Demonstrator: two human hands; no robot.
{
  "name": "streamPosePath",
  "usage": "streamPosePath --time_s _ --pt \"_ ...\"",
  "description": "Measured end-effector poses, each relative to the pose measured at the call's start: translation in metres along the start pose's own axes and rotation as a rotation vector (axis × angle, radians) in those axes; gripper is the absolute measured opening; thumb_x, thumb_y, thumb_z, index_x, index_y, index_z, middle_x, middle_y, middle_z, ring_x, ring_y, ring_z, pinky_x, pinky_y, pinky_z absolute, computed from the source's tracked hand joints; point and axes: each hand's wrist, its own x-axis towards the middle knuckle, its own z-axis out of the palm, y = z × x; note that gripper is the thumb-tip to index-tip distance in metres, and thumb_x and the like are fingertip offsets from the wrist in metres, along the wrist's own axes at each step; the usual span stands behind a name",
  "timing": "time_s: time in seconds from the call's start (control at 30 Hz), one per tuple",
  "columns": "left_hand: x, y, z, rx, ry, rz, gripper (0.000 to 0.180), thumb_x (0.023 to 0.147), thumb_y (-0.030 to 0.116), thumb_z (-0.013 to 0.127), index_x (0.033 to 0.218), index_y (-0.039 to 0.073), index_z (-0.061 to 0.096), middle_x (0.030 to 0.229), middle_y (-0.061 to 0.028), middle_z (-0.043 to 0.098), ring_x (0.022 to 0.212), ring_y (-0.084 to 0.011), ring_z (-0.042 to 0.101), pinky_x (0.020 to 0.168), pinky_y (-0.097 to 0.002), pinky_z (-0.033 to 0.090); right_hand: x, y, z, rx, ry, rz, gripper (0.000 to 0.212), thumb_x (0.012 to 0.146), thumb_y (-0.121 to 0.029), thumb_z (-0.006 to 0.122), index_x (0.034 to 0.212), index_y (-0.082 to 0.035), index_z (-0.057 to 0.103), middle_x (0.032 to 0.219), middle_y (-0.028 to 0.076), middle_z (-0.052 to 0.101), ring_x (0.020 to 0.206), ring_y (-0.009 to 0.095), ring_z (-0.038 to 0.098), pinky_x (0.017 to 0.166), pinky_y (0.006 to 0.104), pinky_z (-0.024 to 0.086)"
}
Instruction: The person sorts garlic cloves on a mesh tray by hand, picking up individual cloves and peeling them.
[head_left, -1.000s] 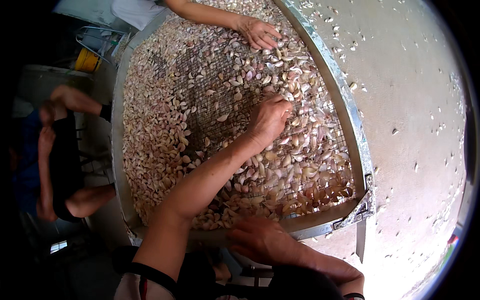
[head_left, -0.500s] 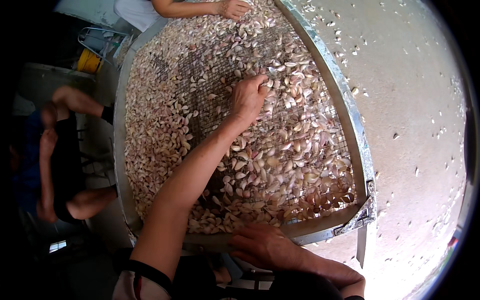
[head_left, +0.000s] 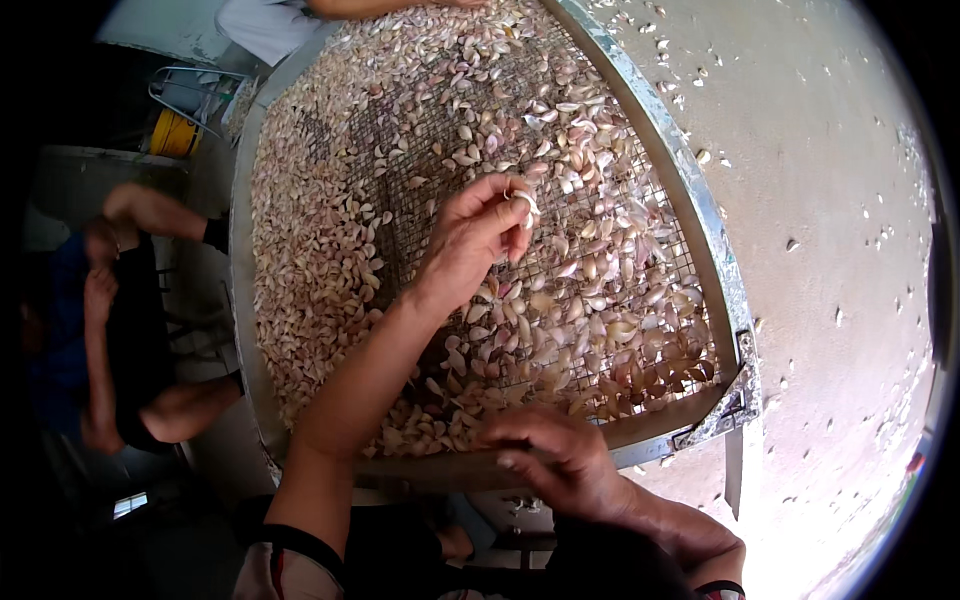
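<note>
My left hand [head_left: 478, 235] is raised a little above the middle of a large wire-mesh tray [head_left: 712, 235], pinching a whitish garlic clove [head_left: 528, 204] between thumb and fingertips. Loose garlic cloves [head_left: 310, 290] cover the mesh, heaped thickly on the left and thinly spread toward the right. At the tray's near edge is my right hand [head_left: 562, 462], its fingers bent and the thumb held apart, with nothing visible in it. Its fingertips are over the near rim, beside some cloves.
Another person's forearm [head_left: 390, 8] reaches over the tray's far end. To the left sits a person with bare knees [head_left: 160, 210]. A yellow bucket [head_left: 175, 134] stands on the floor behind. Scattered bits of garlic dot the concrete floor [head_left: 820, 240] on the right.
My left hand has drawn back toward me and lifted, a clove now showing in its fingers. My right hand has risen slightly, thumb now apart. The far person's hand has moved mostly out of view.
</note>
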Motion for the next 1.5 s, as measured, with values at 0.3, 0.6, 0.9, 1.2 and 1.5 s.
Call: streamPosePath --time_s 0.3,0.6,0.9,1.2,1.5 --pt "-0.092 0.020 0.062 0.248 -0.124 -0.162 0.009 0.096 0.009 0.059 0.098 0.001 0.062 0.073 -0.0012 0.059 0.059 -0.0057 0.055 0.051 -0.0198 0.044 0.022 -0.003 -0.032 0.361 0.350 0.010 0.026 0.094 0.000 0.059 0.119 -0.001 0.051 0.099 0.006 0.059 0.083 0.015 0.065 0.074 0.0243 0.051" --pt "-0.120 0.001 0.092 0.415 0.032 0.079 0.005 0.095 0.004 0.058 0.096 0.000 0.061 0.073 0.0005 0.059 0.059 -0.0024 0.051 0.051 -0.0189 0.039 0.000 -0.006 -0.033 0.340 0.409 0.114 0.011 0.096 0.001 0.056 0.107 -0.001 0.056 0.091 0.003 0.063 0.081 0.005 0.058 0.070 0.0200 0.047" --pt "-0.125 -0.016 0.104 0.375 0.097 0.150 0.008 0.091 -0.002 0.060 0.098 -0.001 0.057 0.082 -0.0049 0.064 0.067 -0.0069 0.059 0.057 -0.0208 0.046 0.000 0.007 -0.034 0.247 0.482 0.077 0.008 0.099 -0.007 0.054 0.105 -0.002 0.057 0.082 -0.001 0.057 0.067 0.003 0.047 0.059 0.0175 0.040" --pt "-0.110 -0.012 0.081 0.887 0.002 0.814 0.027 0.079 -0.013 0.065 0.102 0.000 0.064 0.095 -0.0103 0.063 0.077 -0.0175 0.062 0.064 -0.0266 0.050 -0.001 0.000 -0.041 0.556 0.382 0.188 0.022 0.097 -0.009 0.059 0.116 0.000 0.059 0.096 0.004 0.066 0.080 0.009 0.063 0.065 0.0204 0.049" --pt "-0.121 -0.007 0.080 0.594 -0.011 0.273 0.012 0.088 0.001 0.066 0.099 0.000 0.061 0.085 -0.0068 0.064 0.071 -0.0104 0.061 0.061 -0.0240 0.048 -0.002 0.002 -0.034 0.446 0.466 0.089 0.020 0.093 0.002 0.060 0.112 0.000 0.061 0.095 0.003 0.066 0.080 0.007 0.062 0.068 0.0193 0.049"
